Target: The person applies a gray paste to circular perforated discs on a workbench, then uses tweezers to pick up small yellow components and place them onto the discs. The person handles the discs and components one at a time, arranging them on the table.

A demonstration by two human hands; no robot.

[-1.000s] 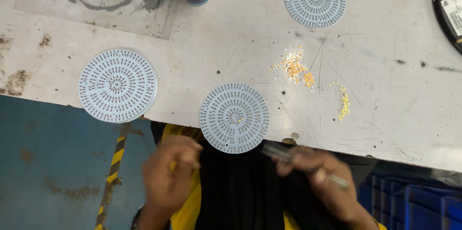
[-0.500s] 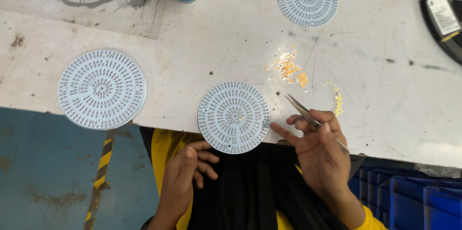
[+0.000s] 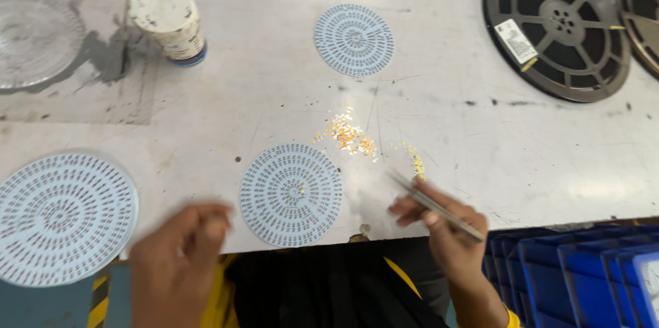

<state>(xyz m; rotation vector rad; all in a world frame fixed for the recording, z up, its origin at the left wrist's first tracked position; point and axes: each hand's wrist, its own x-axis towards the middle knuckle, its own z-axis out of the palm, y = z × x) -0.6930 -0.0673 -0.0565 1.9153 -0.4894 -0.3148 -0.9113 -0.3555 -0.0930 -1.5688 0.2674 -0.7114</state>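
Note:
A round white circuit board (image 3: 291, 193) with rings of small pads lies at the near edge of the worn white table (image 3: 480, 142). My right hand (image 3: 443, 228) holds thin metal tweezers (image 3: 432, 206) just right of this board, tips pointing up-left toward a small heap of tiny yellow-orange parts (image 3: 347, 133). A thinner line of yellow parts (image 3: 416, 162) lies just above the tweezers' tips. My left hand (image 3: 180, 252) is blurred, fingers curled, at the table edge left of the board, holding nothing that I can see.
A larger round board (image 3: 62, 215) lies at the near left, another (image 3: 354, 39) farther back. A white cup (image 3: 168, 22) stands at the back left beside a clear round dish (image 3: 34, 39). Two dark reels (image 3: 556, 26) lie at the back right. Blue bins (image 3: 583, 280) sit below the table's right edge.
The view has tilted up and moved closer. My left hand rose from my lap to the table edge. My right hand with the tweezers stays by the near board.

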